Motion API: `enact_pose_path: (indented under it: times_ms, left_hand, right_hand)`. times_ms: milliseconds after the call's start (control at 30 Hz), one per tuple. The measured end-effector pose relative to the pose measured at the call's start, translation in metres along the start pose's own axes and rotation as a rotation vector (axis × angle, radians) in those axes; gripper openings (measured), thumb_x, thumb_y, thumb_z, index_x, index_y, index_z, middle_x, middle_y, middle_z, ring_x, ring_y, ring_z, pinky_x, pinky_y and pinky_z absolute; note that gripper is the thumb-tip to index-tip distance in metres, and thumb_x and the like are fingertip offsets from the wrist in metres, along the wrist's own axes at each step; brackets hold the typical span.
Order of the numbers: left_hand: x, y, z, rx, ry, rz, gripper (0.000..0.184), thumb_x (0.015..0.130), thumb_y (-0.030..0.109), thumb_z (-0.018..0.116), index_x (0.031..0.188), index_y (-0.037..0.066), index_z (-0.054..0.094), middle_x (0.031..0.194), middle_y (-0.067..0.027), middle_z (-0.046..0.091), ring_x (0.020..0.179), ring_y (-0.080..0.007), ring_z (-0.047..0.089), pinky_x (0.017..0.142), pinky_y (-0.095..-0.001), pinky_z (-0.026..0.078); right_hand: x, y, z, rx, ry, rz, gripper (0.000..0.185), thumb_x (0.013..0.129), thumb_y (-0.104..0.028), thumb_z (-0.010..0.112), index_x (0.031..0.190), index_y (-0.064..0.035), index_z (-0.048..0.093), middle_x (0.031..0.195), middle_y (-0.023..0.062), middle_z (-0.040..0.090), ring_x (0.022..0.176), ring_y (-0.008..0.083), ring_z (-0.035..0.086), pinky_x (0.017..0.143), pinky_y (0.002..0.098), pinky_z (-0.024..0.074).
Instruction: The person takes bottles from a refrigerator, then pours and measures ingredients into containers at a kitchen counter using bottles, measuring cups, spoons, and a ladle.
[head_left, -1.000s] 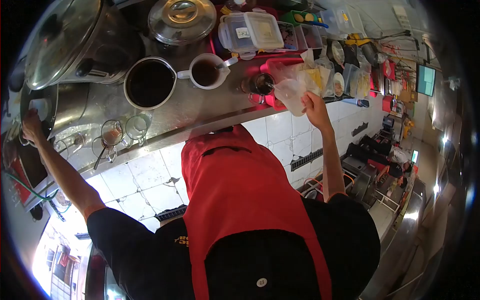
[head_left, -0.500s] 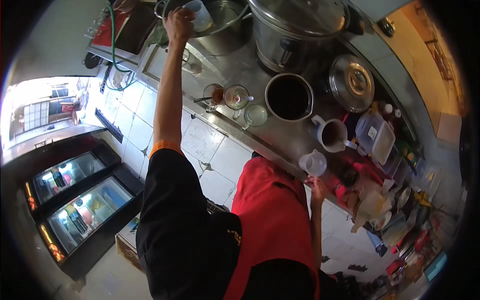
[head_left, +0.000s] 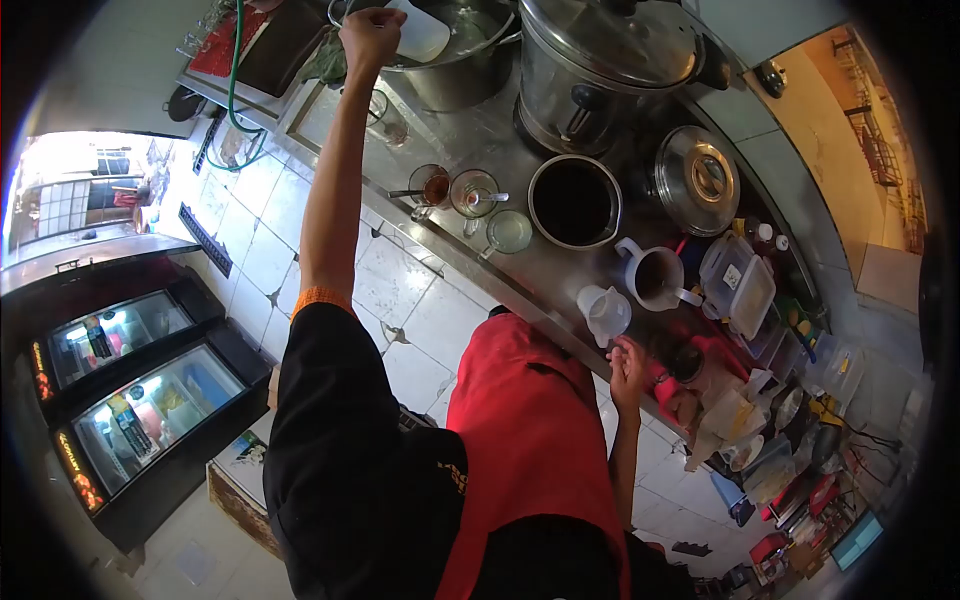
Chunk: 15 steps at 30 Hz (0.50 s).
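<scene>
My left hand [head_left: 371,38] is closed on a white plastic jug [head_left: 422,36], held at the mouth of a large steel pot [head_left: 450,88] with liquid in it. Close to the counter's front edge stands a small translucent plastic jug [head_left: 604,313]. Just in front of it is my right hand [head_left: 627,372], fingers loosely bent and apart, apparently off the jug. Beyond that jug is a white pitcher [head_left: 657,276] of brown liquid, and a steel pot of dark liquid [head_left: 574,200] stands to its left. Glass mugs [head_left: 510,231] line the counter edge, one with a spoon [head_left: 408,192].
A big lidded steel urn [head_left: 570,100] stands at the back, with a round metal lid [head_left: 702,180] beside it. Plastic containers [head_left: 738,285] and mixed clutter crowd the right end. A green hose [head_left: 235,90] hangs at the left. Lit glass-topped coolers [head_left: 150,420] stand behind on the left.
The small translucent jug has shifted left and farther onto the counter, and my right hand has come off it. My left hand's white jug has moved slightly right over the pot.
</scene>
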<state>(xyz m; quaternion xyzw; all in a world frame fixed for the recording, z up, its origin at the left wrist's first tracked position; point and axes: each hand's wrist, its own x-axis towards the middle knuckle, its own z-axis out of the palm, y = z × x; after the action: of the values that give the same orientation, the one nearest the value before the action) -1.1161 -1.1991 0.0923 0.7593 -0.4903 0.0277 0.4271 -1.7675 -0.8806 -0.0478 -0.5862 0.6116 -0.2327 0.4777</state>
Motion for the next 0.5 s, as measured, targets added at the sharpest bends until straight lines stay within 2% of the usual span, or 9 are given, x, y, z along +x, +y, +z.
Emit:
enact_pose_path:
  times_ms: [67, 100, 167, 200, 300, 333, 433, 467, 500]
  left_hand:
    - [0.010, -0.009, 0.001, -0.012, -0.034, -0.231, 0.033, 0.081, 0.041, 0.078, 0.090, 0.009, 0.079, 0.082, -0.0110, 0.075, 0.078, -0.0238, 0.074, 0.076, -0.0357, 0.056]
    - [0.008, -0.006, 0.000, -0.019, -0.036, -0.235, 0.033, 0.081, 0.041, 0.078, 0.090, 0.009, 0.079, 0.082, -0.0110, 0.075, 0.078, -0.0238, 0.074, 0.076, -0.0357, 0.056]
    - [0.009, 0.013, -0.017, -0.170, -0.249, -0.479, 0.044, 0.088, 0.033, 0.071, 0.120, 0.005, 0.064, 0.085, -0.0111, 0.069, 0.072, -0.0242, 0.066, 0.065, -0.0423, 0.055]
    - [-0.008, 0.081, -0.052, -0.118, -0.344, -0.507, 0.032, 0.091, 0.030, 0.066, 0.103, 0.001, 0.067, 0.073, -0.0059, 0.063, 0.060, -0.0192, 0.060, 0.056, -0.0369, 0.051]
    - [0.036, -0.056, -0.009, -0.857, -0.560, -0.604, 0.025, 0.091, 0.027, 0.064, 0.090, 0.003, 0.067, 0.069, -0.0034, 0.058, 0.055, -0.0159, 0.054, 0.050, -0.0335, 0.043]
    - [0.024, -0.027, -0.020, -0.672, -0.509, -0.476, 0.019, 0.089, 0.023, 0.064, 0.087, 0.005, 0.066, 0.070, -0.0031, 0.056, 0.057, -0.0157, 0.052, 0.050, -0.0294, 0.038]
    - [0.072, -0.165, 0.037, -1.401, -0.694, -0.414, 0.019, 0.090, 0.023, 0.064, 0.089, 0.005, 0.066, 0.076, -0.0050, 0.059, 0.065, -0.0181, 0.056, 0.056, -0.0306, 0.041]
    - [0.052, -0.099, 0.009, -1.200, -0.521, -0.422, 0.019, 0.090, 0.023, 0.064, 0.090, 0.005, 0.066, 0.077, -0.0059, 0.060, 0.068, -0.0201, 0.057, 0.058, -0.0326, 0.043]
    - [0.031, -0.061, -0.009, -1.146, -0.408, -0.351, 0.019, 0.090, 0.023, 0.063, 0.091, 0.005, 0.067, 0.079, -0.0069, 0.060, 0.070, -0.0220, 0.058, 0.060, -0.0346, 0.045]
  right_hand:
    - [-0.001, -0.015, -0.003, 0.115, -0.023, -0.031, 0.027, 0.105, -0.020, 0.051, 0.122, 0.0009, 0.057, 0.118, 0.0096, 0.059, 0.083, 0.0128, 0.064, 0.075, 0.0256, 0.0489]
    - [-0.002, -0.021, -0.007, 0.108, -0.019, -0.029, 0.027, 0.105, -0.020, 0.051, 0.122, 0.0009, 0.057, 0.118, 0.0096, 0.059, 0.083, 0.0128, 0.064, 0.075, 0.0256, 0.0489]
    - [-0.002, -0.031, -0.012, 0.043, -0.112, -0.045, 0.027, 0.107, -0.021, 0.048, 0.118, 0.0002, 0.061, 0.118, 0.0088, 0.059, 0.082, 0.0120, 0.063, 0.075, 0.0258, 0.0488]
    - [-0.003, -0.036, -0.012, 0.051, -0.105, -0.048, 0.027, 0.107, -0.021, 0.047, 0.113, 0.0001, 0.063, 0.114, 0.0082, 0.061, 0.083, 0.0124, 0.064, 0.075, 0.0261, 0.0491]
    - [-0.006, -0.044, -0.014, 0.101, -0.158, 0.008, 0.028, 0.107, -0.022, 0.047, 0.113, 0.0003, 0.062, 0.111, 0.0080, 0.062, 0.082, 0.0127, 0.064, 0.076, 0.0267, 0.0495]
    - [-0.007, -0.044, -0.012, 0.143, -0.145, 0.014, 0.029, 0.107, -0.024, 0.047, 0.112, 0.0008, 0.062, 0.108, 0.0079, 0.064, 0.083, 0.0130, 0.065, 0.076, 0.0271, 0.0501]
    - [-0.011, -0.043, -0.012, 0.150, -0.187, 0.003, 0.029, 0.107, -0.024, 0.048, 0.112, 0.0012, 0.062, 0.107, 0.0079, 0.065, 0.084, 0.0132, 0.065, 0.077, 0.0274, 0.0507]
    - [-0.013, -0.047, -0.012, 0.154, -0.180, 0.016, 0.029, 0.107, -0.024, 0.048, 0.112, 0.0016, 0.062, 0.105, 0.0080, 0.066, 0.085, 0.0138, 0.066, 0.078, 0.0274, 0.0513]
    - [-0.013, -0.044, -0.012, 0.154, -0.170, 0.028, 0.029, 0.107, -0.024, 0.048, 0.112, 0.0016, 0.062, 0.105, 0.0080, 0.066, 0.085, 0.0138, 0.066, 0.078, 0.0274, 0.0513]
